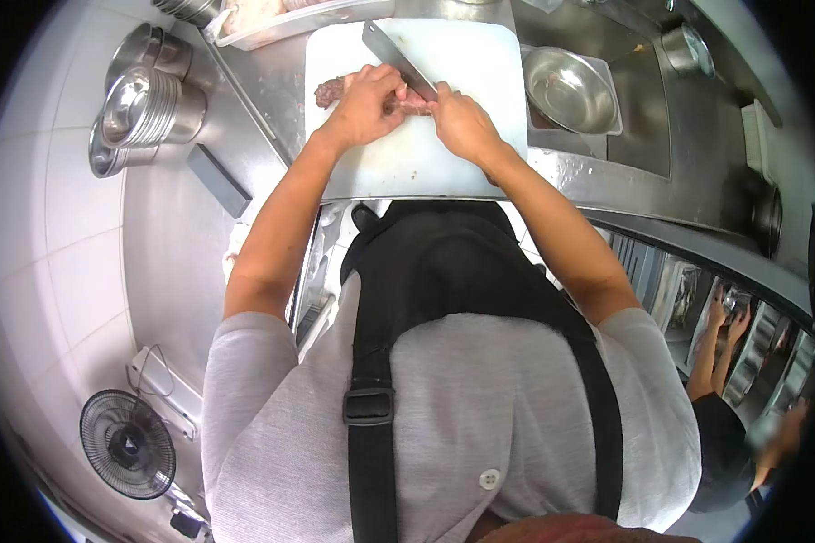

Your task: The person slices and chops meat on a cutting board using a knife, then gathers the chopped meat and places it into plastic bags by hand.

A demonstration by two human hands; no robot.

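Observation:
A long piece of dark reddish meat (330, 92) lies across the white cutting board (371, 172). My left hand (367, 107) presses on its middle with curled fingers, so part of the meat is hidden. The handle of a large knife is in my right hand (462, 124), whose fingers are wrapped round it. The knife's broad blade (397, 56) points up and to the left, its edge at the meat just right of my left fingers.
Right of the board is an oval metal bowl (570, 89) on a tray. A plastic tub of meat (299, 20) stands behind the board. Stacked metal pots (149, 107), a grey block (218, 180) and a fan (128, 444) are at left. A co-worker (724, 434) is at lower right.

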